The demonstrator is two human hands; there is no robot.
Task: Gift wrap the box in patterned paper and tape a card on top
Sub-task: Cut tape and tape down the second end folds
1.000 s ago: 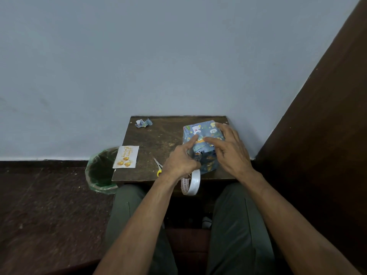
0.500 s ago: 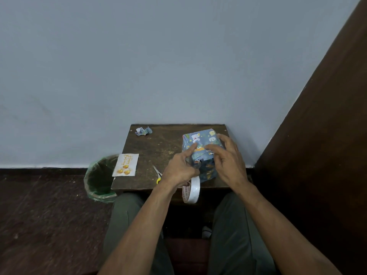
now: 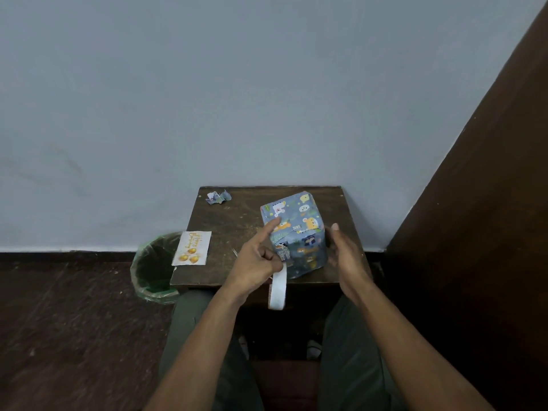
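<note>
Your left hand (image 3: 257,259) pointed its index finger onto the wrapped box (image 3: 296,232) at the counter's (image 3: 237,221) three o'clock side, other fingers curled around the tape roll (image 3: 278,290). Your right hand (image 3: 345,253) hovered relaxed beside the box, holding nothing. The card (image 3: 192,248) lay at nine o'clock.

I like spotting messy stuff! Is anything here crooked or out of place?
Yes. The card hangs partly over the table's left edge, above the green bin. A crumpled paper scrap lies at the back corner, and the wrapped box sits turned askew.
</note>
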